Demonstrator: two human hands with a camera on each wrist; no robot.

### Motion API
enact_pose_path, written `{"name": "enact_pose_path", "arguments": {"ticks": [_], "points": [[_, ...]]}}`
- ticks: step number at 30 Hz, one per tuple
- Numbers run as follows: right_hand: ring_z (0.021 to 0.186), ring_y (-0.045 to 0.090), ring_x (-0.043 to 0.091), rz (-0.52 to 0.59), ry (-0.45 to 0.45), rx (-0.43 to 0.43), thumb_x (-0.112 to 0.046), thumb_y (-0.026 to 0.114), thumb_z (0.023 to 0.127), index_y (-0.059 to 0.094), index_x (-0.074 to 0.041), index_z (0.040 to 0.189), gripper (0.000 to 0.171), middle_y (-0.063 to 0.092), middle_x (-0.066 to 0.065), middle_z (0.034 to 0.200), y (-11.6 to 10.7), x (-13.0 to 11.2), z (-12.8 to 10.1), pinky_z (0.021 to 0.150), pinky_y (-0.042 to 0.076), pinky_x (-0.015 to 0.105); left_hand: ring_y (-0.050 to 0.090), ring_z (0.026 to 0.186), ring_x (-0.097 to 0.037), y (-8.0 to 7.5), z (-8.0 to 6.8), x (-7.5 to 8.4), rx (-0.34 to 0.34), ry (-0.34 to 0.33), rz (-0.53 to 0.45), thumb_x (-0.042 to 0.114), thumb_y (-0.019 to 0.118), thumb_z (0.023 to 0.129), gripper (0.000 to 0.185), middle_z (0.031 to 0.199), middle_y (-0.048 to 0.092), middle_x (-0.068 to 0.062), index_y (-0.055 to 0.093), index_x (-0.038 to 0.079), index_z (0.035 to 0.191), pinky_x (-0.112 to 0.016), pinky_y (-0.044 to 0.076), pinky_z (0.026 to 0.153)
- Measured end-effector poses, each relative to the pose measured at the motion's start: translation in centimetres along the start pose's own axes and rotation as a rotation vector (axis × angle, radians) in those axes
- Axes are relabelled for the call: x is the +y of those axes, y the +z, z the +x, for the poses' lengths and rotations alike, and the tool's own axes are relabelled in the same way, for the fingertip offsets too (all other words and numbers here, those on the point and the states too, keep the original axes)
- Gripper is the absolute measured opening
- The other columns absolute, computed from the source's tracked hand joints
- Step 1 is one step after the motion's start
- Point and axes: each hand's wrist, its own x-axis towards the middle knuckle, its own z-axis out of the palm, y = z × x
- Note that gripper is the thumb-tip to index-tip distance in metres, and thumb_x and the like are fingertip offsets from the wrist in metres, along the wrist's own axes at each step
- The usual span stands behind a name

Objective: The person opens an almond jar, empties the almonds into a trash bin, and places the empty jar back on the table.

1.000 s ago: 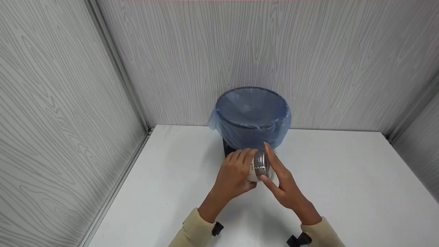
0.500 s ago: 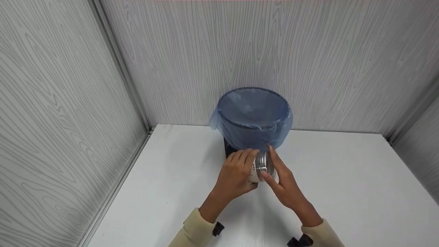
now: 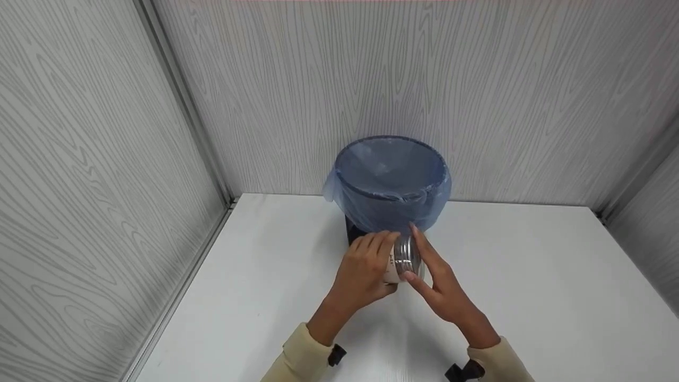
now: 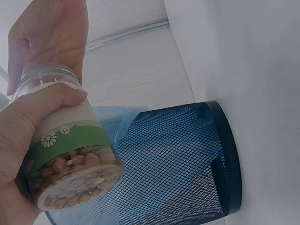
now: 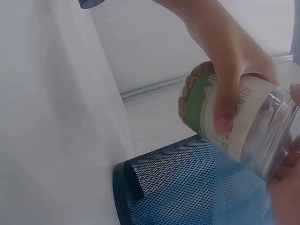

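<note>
A clear jar (image 3: 393, 265) of nuts with a green and cream label lies tilted on its side in front of the bin. My left hand (image 3: 371, 260) grips its body, fingers curled over the label (image 5: 225, 93). My right hand (image 3: 424, 265) holds the silvery lid (image 3: 407, 253) between forefinger and thumb. In the left wrist view the nuts show through the jar (image 4: 70, 159), and the right hand (image 4: 47, 33) cups its top. A dark mesh bin (image 3: 390, 180) lined with a blue bag stands just behind the jar.
The white table (image 3: 530, 297) is walled by grey wood-grain panels at the left, back and right. The bin (image 4: 187, 159) stands against the back wall. Cream sleeves (image 3: 302, 355) cover both forearms.
My right hand's fingers shifted slightly around the lid. The jar and my left hand stay almost where they were, in front of the bin.
</note>
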Motion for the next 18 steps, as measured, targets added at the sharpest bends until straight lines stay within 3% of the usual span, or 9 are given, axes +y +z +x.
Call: {"name": "enact_pose_path", "arguments": {"ticks": [5,14,18], "points": [[0.151,0.017,0.042,0.038,-0.044,-0.012,0.011,0.064,0.087,0.016,0.007,0.158,0.086,0.017,0.024,0.165,-0.02,0.29,-0.01,0.123,0.014,0.027,0.061,0.117,-0.019,-0.02,0.03,0.02,0.001,0.001,-0.008,0.047,0.089,0.065,0.093,0.13,0.063,-0.005,0.05,0.008,0.141,-0.034,0.049,0.102],[0.154,0.012,0.039,0.088,-0.096,-0.055,0.002,0.06,0.095,0.012,0.006,0.159,0.08,0.012,0.023,0.167,-0.35,-0.44,0.27,0.124,0.012,0.033,0.061,0.117,-0.02,-0.09,0.07,-0.03,-0.003,-0.005,-0.027,0.044,0.089,0.066,0.092,0.13,0.063,-0.006,0.05,0.008,0.141,-0.035,0.049,0.103],[0.155,0.006,0.038,0.065,-0.034,-0.058,-0.003,0.062,0.096,0.009,0.001,0.161,0.083,0.008,0.019,0.168,-0.41,-0.52,0.27,0.125,0.009,0.032,0.061,0.118,-0.02,-0.09,0.1,-0.13,0.004,-0.008,-0.047,0.043,0.09,0.066,0.092,0.13,0.063,-0.006,0.05,0.008,0.141,-0.035,0.049,0.103]]}}
